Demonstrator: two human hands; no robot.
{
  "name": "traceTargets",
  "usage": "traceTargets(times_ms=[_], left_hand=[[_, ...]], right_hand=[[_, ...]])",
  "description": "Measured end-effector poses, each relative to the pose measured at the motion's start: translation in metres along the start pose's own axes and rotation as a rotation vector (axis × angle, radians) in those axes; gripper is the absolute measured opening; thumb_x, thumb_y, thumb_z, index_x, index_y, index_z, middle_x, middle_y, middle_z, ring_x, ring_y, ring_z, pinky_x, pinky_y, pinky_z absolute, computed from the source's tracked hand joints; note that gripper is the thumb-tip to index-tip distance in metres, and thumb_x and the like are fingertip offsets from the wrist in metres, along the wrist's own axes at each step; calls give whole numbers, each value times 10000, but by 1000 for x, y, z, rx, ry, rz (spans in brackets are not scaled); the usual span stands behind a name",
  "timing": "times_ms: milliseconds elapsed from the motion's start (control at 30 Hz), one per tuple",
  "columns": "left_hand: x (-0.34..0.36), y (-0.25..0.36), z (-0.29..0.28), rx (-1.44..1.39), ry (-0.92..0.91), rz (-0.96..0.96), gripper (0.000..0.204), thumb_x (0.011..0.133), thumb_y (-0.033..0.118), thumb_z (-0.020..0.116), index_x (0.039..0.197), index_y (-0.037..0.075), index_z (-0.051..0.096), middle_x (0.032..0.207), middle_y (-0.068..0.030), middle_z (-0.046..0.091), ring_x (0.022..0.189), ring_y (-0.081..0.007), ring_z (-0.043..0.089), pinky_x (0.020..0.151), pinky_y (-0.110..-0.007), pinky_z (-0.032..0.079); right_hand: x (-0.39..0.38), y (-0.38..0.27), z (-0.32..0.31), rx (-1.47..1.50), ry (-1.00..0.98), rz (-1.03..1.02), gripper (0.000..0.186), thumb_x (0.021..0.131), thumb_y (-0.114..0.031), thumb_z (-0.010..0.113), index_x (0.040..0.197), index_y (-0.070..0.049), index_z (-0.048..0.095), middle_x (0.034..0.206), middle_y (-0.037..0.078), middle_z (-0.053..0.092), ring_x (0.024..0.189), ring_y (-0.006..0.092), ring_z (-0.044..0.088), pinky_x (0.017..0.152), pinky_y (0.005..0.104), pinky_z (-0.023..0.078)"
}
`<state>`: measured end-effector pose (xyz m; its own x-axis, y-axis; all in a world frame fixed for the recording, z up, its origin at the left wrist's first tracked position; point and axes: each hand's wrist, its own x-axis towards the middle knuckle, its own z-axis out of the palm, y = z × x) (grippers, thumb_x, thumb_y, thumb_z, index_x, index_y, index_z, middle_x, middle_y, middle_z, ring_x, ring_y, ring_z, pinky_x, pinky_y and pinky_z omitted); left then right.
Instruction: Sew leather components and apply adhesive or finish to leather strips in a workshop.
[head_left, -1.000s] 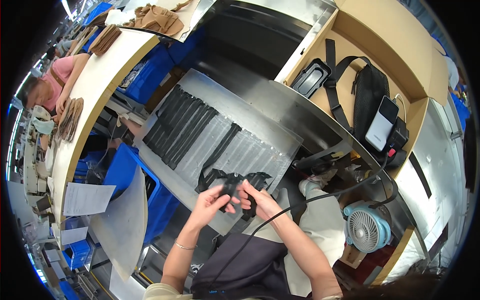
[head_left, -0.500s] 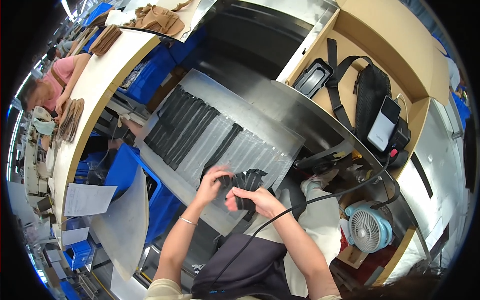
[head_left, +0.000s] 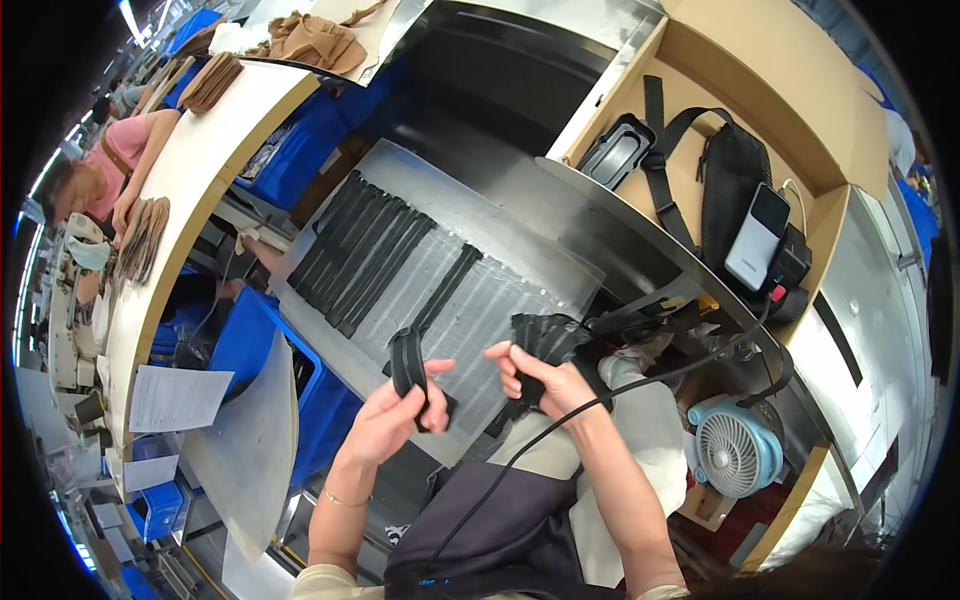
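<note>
Head view: Your left hand (head_left: 398, 408) grips a looped black strip (head_left: 408, 362) over the near edge of the board (head_left: 535, 290); its index finger extends toward your right hand (head_left: 540, 382). Your right-hand fingers close on a black bundle (head_left: 550, 337) at the board's near right corner. The hands are apart. A row of strips (head_left: 355, 255) lies on the board's left part. A lone strip (head_left: 452, 282) lies right of the row; whether it joins the looped strip, you cannot tell. The fan (head_left: 738, 452) stands at right, below the carton (head_left: 765, 110).
</note>
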<state>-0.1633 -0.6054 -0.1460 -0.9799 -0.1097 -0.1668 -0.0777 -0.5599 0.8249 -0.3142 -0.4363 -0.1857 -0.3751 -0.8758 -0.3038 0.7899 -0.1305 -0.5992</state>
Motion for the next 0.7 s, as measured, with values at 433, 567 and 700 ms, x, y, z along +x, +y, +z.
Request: traceTargets(times_ms=[433, 567, 700], left_hand=[[23, -37, 44, 343, 98, -16, 671, 933, 54, 445, 1441, 121, 12, 860, -171, 621, 677, -194, 645, 616, -286, 528], [78, -95, -89, 826, 512, 16, 214, 915, 174, 523, 1005, -1, 606, 736, -92, 603, 581, -166, 551, 542, -276, 441], [166, -125, -153, 1522, 701, 509, 205, 822, 185, 635, 900, -2, 601, 837, -162, 579, 750, -318, 563, 654, -395, 444]], right_hand=[[-2, 20, 4, 41, 148, -115, 245, 909, -278, 549, 904, -37, 593, 873, 72, 621, 721, 165, 566, 629, 310, 458], [-3, 16, -2, 195, 144, -99, 296, 946, -286, 465, 870, -16, 556, 739, 59, 540, 671, 203, 527, 710, 370, 475], [-1, 10, -6, 163, 97, -108, 245, 931, -211, 508, 879, 24, 556, 588, -20, 363, 512, 77, 334, 513, 252, 324]])
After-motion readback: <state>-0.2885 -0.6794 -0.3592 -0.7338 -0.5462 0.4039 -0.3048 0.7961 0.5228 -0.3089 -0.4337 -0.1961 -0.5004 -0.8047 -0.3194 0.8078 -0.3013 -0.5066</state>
